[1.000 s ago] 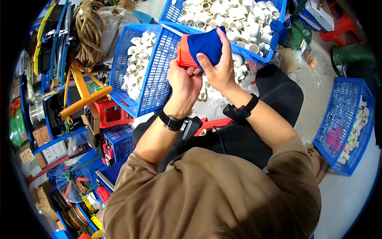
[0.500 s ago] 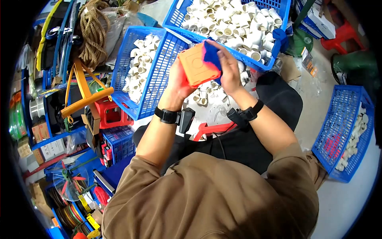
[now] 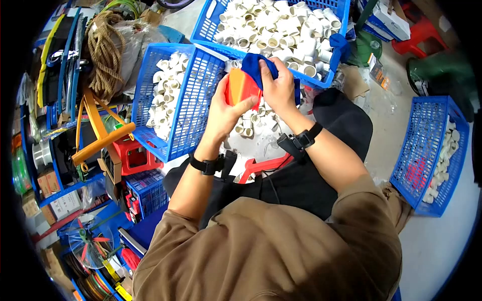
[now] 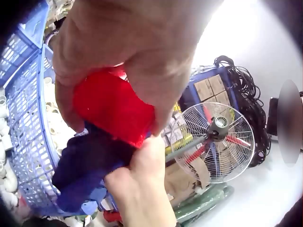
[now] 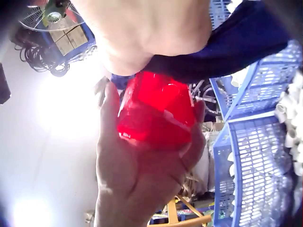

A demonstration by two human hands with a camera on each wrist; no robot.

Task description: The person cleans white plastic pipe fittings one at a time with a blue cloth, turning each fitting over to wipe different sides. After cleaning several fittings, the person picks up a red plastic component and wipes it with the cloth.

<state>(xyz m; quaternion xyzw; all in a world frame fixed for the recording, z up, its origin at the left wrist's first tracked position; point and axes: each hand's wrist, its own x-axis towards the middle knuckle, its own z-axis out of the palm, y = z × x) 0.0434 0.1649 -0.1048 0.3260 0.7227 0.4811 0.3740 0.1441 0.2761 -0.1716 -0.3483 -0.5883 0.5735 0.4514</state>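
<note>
In the head view my left hand (image 3: 222,114) grips a small red-orange plastic box (image 3: 235,89), thumb on one side and fingers on the other. My right hand (image 3: 281,91) holds a dark blue cloth (image 3: 252,67) bunched against the box's upper right, its thumb over the fabric. The left wrist view shows the red box (image 4: 113,106) within the left hand, with the blue cloth (image 4: 90,165) hanging below it. From the right wrist the box (image 5: 158,106) looks translucent and glossy, its upper edge covered by cloth (image 5: 232,49) and knuckles.
Ahead stands a large blue crate (image 3: 329,75) heaped with white pipe fittings; a second crate (image 3: 193,108) is left of the hands and a third (image 3: 416,145) far right. More fittings (image 3: 248,123) lie beneath the hands. A yellow-handled frame (image 3: 103,143) and a fan (image 3: 90,241) are at left.
The box has been turned between the hands, its broad orange face swinging into view and then away. The right hand has gone from spread over the cloth to bunching it at the box's upper right.
</note>
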